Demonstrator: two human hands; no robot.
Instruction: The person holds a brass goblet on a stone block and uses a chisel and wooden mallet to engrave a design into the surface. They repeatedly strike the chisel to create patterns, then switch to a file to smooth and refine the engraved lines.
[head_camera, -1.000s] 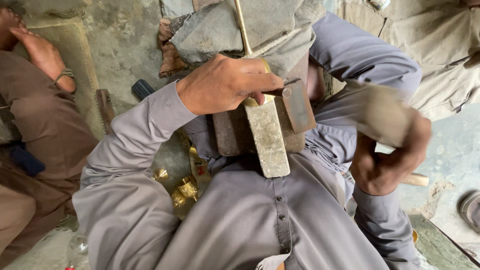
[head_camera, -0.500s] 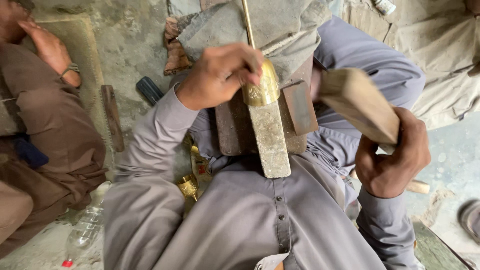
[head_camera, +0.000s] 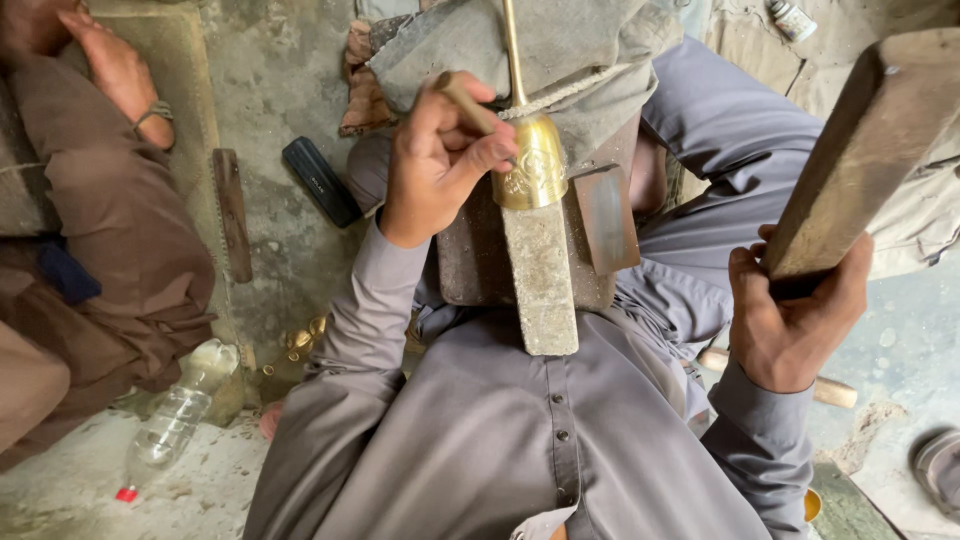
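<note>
While the brass piece rests on the metal block, the findings stand as follows.

Brass piece: a bell-shaped brass fitting (head_camera: 530, 165) with embossed pattern and a thin rod rising from its top sits at the far end of the metal bar (head_camera: 540, 280), apparently so the bar backs it like an anvil.

Left hand (head_camera: 435, 160): clenched around a slim punch-like tool (head_camera: 470, 103), its tip angled toward the fitting's shoulder; whether the tip touches the brass cannot be told.

Right hand (head_camera: 795, 320): gripping the lower end of a heavy wooden block (head_camera: 865, 150), raised well apart from the fitting, held as a mallet would be.

Support: the bar lies across a dark slab (head_camera: 600, 225) over the lap, with grey cloth (head_camera: 560, 40) padding beyond.

Surroundings: a clear plastic bottle (head_camera: 180, 415), a dark flat case (head_camera: 320, 182) and small brass parts (head_camera: 300, 345) lie on the concrete floor (head_camera: 270, 90).

Bystander: another person's hand (head_camera: 115, 70) rests at upper left, uninvolved.
</note>
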